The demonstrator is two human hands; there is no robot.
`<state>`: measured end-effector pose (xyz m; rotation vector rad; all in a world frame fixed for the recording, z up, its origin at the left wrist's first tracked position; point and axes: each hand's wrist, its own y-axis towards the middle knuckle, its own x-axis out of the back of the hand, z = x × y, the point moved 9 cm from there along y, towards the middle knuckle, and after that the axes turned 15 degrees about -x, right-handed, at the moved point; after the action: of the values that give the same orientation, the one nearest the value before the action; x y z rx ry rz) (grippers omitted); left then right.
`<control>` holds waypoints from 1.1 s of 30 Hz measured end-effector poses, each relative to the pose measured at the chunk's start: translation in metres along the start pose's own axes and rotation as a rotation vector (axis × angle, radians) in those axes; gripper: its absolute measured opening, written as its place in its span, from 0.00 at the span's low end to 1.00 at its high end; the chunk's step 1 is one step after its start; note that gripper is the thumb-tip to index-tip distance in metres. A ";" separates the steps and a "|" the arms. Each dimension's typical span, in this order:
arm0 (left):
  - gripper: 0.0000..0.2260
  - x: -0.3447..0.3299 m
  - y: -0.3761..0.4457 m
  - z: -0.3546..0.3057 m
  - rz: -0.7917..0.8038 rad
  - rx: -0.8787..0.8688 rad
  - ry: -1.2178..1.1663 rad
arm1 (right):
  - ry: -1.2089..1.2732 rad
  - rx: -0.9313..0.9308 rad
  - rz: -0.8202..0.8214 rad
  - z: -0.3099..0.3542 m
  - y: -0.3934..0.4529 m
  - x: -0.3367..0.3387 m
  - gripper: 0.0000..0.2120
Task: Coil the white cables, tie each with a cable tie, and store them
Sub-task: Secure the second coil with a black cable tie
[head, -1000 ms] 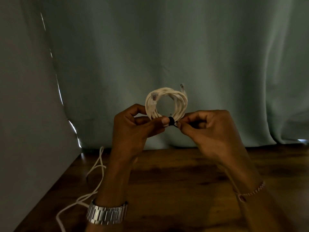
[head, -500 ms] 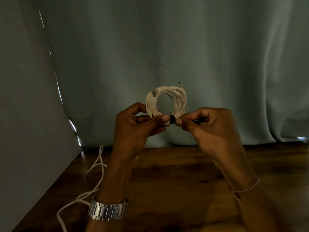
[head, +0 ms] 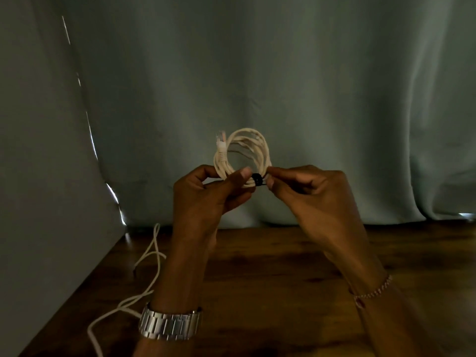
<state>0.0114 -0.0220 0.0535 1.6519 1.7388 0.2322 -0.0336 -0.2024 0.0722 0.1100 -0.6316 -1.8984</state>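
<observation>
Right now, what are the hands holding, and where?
The left hand pinches the coiled white cable at its bottom; the right hand pinches the black cable tie there.

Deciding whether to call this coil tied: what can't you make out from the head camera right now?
- Black cable tie: its tail is hidden inside the right hand, so whether it is fastened cannot be told.
- Coiled white cable: the left hand covers its lower left part.
- Loose white cable on the table: cut off by the bottom edge.

Dim, soft-focus scene; daylight slivers at curtain [head: 283, 86] edges
</observation>
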 end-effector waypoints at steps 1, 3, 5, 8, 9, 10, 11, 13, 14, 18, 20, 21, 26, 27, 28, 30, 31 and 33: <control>0.18 0.001 0.000 0.001 -0.009 0.007 -0.009 | -0.004 -0.008 0.022 -0.001 0.000 -0.002 0.10; 0.19 0.001 0.000 0.003 -0.011 0.020 -0.017 | 0.027 -0.040 0.044 -0.004 0.001 -0.003 0.09; 0.19 0.000 0.000 0.004 -0.003 0.030 -0.025 | 0.089 -0.074 0.053 -0.006 0.002 -0.002 0.08; 0.18 -0.002 0.000 0.005 0.008 0.043 -0.038 | 0.168 -0.088 0.046 -0.008 0.002 -0.001 0.07; 0.17 -0.003 0.000 0.006 0.008 0.045 -0.039 | 0.195 -0.094 0.037 -0.009 0.002 0.000 0.07; 0.17 -0.003 -0.001 0.006 0.007 0.045 -0.039 | 0.227 -0.109 0.026 -0.010 0.002 0.000 0.07; 0.17 -0.003 -0.001 0.006 0.005 0.045 -0.039 | 0.257 -0.128 0.015 -0.012 0.002 0.001 0.07; 0.17 -0.002 -0.001 0.007 0.000 0.043 -0.038 | 0.255 -0.128 -0.011 -0.013 0.002 0.001 0.06; 0.17 -0.002 -0.001 0.007 -0.002 0.043 -0.041 | 0.226 -0.106 -0.021 -0.012 0.002 0.002 0.05; 0.16 -0.001 0.000 0.007 0.002 0.045 -0.052 | 0.147 -0.046 -0.022 -0.007 0.000 0.000 0.04; 0.16 0.000 0.001 0.007 0.011 0.040 -0.052 | 0.121 -0.034 -0.019 -0.007 0.000 -0.001 0.05; 0.17 0.000 0.001 0.007 0.014 0.036 -0.049 | 0.119 -0.037 -0.013 -0.008 0.000 -0.001 0.05; 0.19 -0.001 0.002 0.012 0.035 0.043 -0.033 | 0.097 -0.036 0.009 -0.009 0.001 -0.003 0.05; 0.18 0.000 0.002 0.014 0.037 0.046 -0.029 | 0.093 -0.038 0.018 -0.010 0.002 -0.004 0.05; 0.18 0.000 0.003 0.016 0.036 0.047 -0.025 | 0.088 -0.042 0.031 -0.011 0.003 -0.004 0.05; 0.19 0.000 0.003 0.019 0.038 0.049 -0.027 | 0.069 -0.039 0.044 -0.012 0.004 -0.005 0.05; 0.19 -0.001 0.003 0.021 0.045 0.053 -0.034 | 0.061 -0.035 0.040 -0.013 0.004 -0.004 0.04; 0.19 -0.002 0.003 0.025 0.066 0.064 -0.042 | 0.041 -0.042 0.032 -0.015 0.006 -0.003 0.04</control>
<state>0.0284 -0.0321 0.0381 1.7497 1.6778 0.1730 -0.0220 -0.2073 0.0619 0.1108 -0.5618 -1.8727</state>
